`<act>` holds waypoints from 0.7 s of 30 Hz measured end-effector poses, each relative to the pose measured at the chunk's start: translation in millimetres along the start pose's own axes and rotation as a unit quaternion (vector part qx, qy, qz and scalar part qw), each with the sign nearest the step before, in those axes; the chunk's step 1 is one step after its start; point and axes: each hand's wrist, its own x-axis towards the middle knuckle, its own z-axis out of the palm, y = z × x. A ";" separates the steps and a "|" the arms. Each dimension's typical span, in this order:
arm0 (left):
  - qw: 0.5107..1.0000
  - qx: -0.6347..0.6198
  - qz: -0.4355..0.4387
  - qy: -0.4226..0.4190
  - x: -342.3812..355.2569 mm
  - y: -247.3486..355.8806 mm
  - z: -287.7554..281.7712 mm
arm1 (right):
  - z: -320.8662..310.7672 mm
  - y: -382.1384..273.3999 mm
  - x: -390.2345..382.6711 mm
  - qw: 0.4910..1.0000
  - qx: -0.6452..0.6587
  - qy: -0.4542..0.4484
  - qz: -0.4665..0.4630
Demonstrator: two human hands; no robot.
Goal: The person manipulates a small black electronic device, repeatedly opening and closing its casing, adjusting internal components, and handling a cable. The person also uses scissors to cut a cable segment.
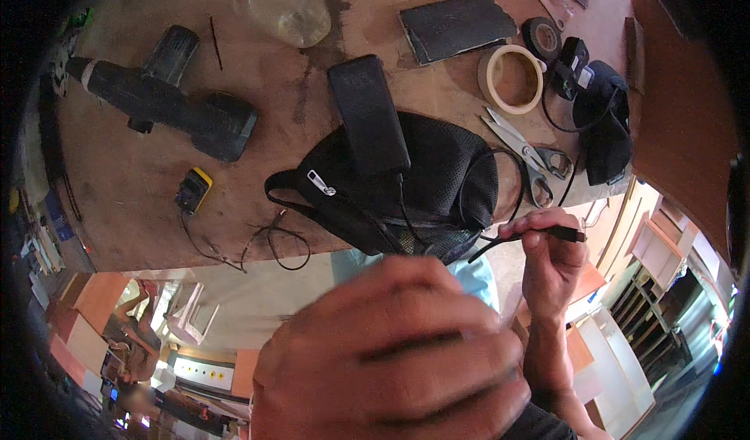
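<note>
My right hand (551, 264) pinches a black cable (508, 238) close to its plug (569, 235), which points to the right. Large and blurred in the lower middle, my left hand (383, 354) is close to the camera with its fingers bent; its fingertips are hidden, so what it holds, if anything, does not show. Beyond the hands, a black mesh bag (437, 155) with a zip lies at the table's near edge. A flat black slab like a power bank (367, 116) rests partly on the bag, with a cord leaving its near end.
The wooden table (273, 159) carries a cordless drill (164, 100), a small yellow-black device (194, 188) on a thin cord, scissors (525, 151), a masking tape roll (488, 81), a black tape roll (541, 38) and a dark flat block (457, 28). Another person (137, 346) appears lower left.
</note>
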 end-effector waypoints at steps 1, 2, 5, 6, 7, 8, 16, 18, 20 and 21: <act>0.999 0.025 -0.036 0.001 -2.5 6.2 -0.5 | -2.9 -6.9 -0.9 1.000 -0.019 -0.009 -0.007; 0.997 0.058 -0.041 0.005 -9.2 -4.5 -0.2 | -0.8 -20.2 1.0 0.988 -0.137 -0.048 -0.058; 0.989 0.131 -0.057 0.042 -28.2 -16.9 -9.5 | 8.3 -46.6 3.2 0.973 -0.126 -0.149 -0.125; 0.989 0.128 -0.051 0.055 -29.1 -20.3 -11.2 | 7.0 -57.2 4.6 0.965 -0.144 -0.160 -0.148; 0.988 0.129 -0.048 0.068 -32.4 -23.2 -12.0 | 9.1 -58.1 3.3 0.961 -0.133 -0.164 -0.179; 0.988 0.127 -0.049 0.075 -33.5 -22.4 -11.5 | 10.6 -64.9 4.3 0.957 -0.107 -0.182 -0.198; 0.982 0.112 -0.088 0.127 -28.1 -27.9 19.0 | 7.6 -90.0 -4.2 0.954 -0.133 -0.108 -0.247; 0.947 0.107 -0.209 0.221 -31.8 -23.9 44.6 | -5.4 -82.6 0.3 0.962 -0.186 -0.145 -0.141; 0.946 0.093 -0.240 0.198 -24.4 -30.2 42.9 | -10.6 -76.6 2.1 0.965 -0.195 -0.161 -0.069; 0.949 0.083 -0.240 0.187 -27.6 -36.5 42.5 | -12.0 -73.2 3.1 0.963 -0.196 -0.173 -0.059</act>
